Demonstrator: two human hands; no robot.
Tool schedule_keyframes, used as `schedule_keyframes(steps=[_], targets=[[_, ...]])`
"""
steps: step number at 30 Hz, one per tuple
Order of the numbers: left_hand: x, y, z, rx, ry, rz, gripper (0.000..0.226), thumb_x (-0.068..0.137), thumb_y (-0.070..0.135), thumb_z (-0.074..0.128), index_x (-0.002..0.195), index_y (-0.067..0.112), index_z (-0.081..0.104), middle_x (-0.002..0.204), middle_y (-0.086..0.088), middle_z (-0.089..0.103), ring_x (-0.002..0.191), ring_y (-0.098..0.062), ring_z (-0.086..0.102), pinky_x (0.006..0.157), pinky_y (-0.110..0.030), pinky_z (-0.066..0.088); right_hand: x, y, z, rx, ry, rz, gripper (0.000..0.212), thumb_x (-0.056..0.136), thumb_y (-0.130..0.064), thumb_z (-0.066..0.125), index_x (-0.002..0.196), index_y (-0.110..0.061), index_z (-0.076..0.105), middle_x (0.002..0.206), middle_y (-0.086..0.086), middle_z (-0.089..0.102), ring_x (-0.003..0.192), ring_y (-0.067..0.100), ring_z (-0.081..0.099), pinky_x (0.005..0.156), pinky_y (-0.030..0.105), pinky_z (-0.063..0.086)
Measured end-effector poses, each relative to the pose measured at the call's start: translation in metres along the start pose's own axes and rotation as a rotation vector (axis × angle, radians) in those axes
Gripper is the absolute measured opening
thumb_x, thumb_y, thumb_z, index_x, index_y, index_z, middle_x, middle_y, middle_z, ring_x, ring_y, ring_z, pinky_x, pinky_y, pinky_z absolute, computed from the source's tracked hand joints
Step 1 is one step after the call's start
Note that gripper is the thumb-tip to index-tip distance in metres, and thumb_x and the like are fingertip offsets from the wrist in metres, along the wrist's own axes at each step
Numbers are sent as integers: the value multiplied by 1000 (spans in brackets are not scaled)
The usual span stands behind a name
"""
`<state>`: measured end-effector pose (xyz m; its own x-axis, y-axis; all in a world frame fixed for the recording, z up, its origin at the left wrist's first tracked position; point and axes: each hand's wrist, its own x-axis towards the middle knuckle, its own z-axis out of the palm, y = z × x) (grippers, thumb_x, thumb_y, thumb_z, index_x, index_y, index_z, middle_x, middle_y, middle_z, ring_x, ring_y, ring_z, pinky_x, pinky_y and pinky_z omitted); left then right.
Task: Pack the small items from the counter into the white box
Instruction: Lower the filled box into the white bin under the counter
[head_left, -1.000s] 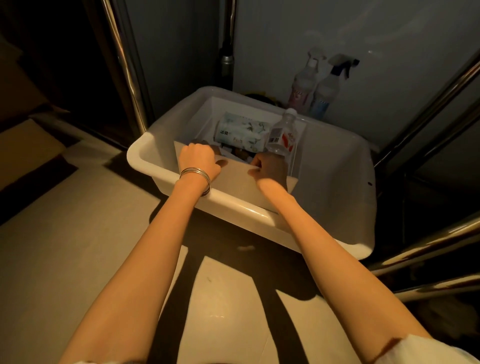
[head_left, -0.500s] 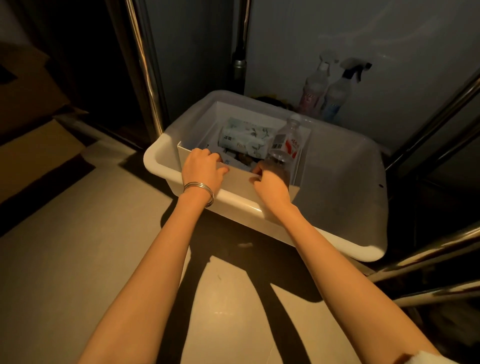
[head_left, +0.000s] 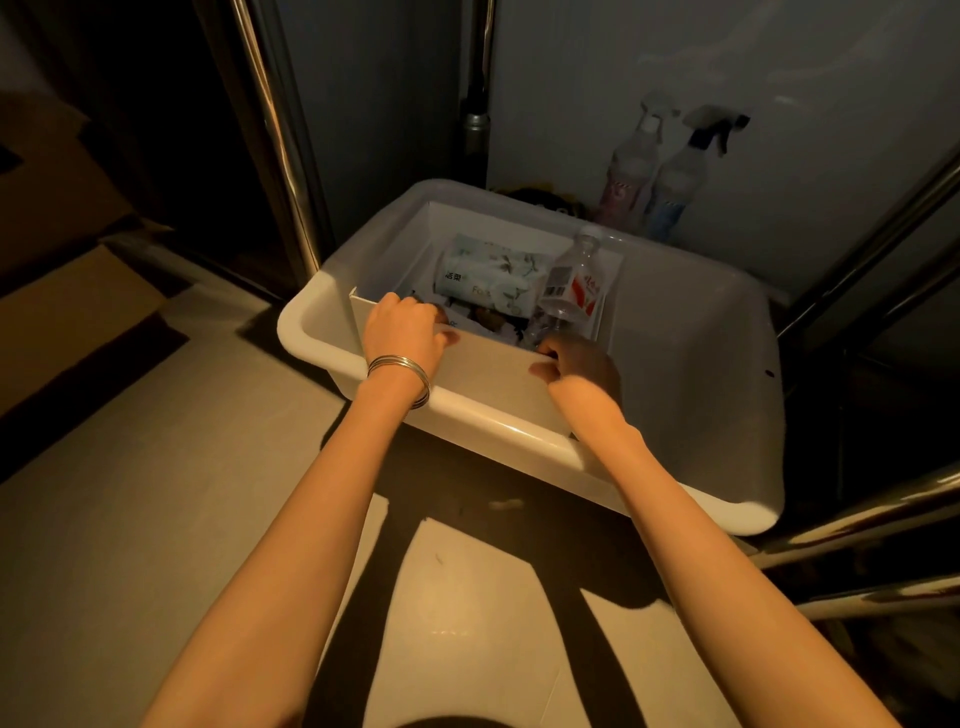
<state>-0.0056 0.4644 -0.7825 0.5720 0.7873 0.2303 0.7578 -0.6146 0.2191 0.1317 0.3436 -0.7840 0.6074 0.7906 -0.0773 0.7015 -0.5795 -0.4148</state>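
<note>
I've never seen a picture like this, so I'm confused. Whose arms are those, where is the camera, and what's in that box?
The camera sits on a person's head, looking down, so you see their own two arms. The left hand, with bangles on its wrist, and the right hand each grip the near edge of a white box. That box stands inside a bigger white tub. In the box lie a tissue pack, a clear plastic bottle and smaller bits too dark to name. Two spray bottles stand behind.
</note>
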Motion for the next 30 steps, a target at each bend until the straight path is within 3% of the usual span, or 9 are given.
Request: schedule_keyframes(steps=[2,5,13,20,30], targets=[[6,6,0,38,-37,-14,34,92,35,52,101,4,63,100,-16,63,99,-30,49,80,-37,39,3,1,0,-11,82,-12,20,90,-18,57,108,-10,62,112,12,64,104,30,59,87,35,45],[17,12,2,46,-83,-39,40,93,38,48,103,1,61,105,-19,61,101,-33,51,84,-36,39,7,4,-1,18,170,-58,17,88,-17,61,101,-7,64,106,16,66,98,31,61,83,36,46],[52,13,5,142,-317,20,37,97,35,39,120,10,54,118,-15,57,109,-30,50,91,-34,39,14,0,0,-9,204,-91,19,88,-17,60,103,-5,63,105,16,67,99,31,63,87,38,47],[60,12,2,185,-324,54,38,96,35,40,122,10,51,119,-15,57,110,-31,49,92,-36,39,19,-1,2,-6,221,-106,18,87,-15,61,103,-6,62,106,15,67,102,30,62,93,47,48],[49,10,3,-47,-287,25,36,95,29,46,121,6,54,120,-18,56,111,-32,49,94,-38,39,19,1,-2,-10,113,-96,25,89,-19,58,110,-6,59,115,16,62,112,32,55,102,46,35]])
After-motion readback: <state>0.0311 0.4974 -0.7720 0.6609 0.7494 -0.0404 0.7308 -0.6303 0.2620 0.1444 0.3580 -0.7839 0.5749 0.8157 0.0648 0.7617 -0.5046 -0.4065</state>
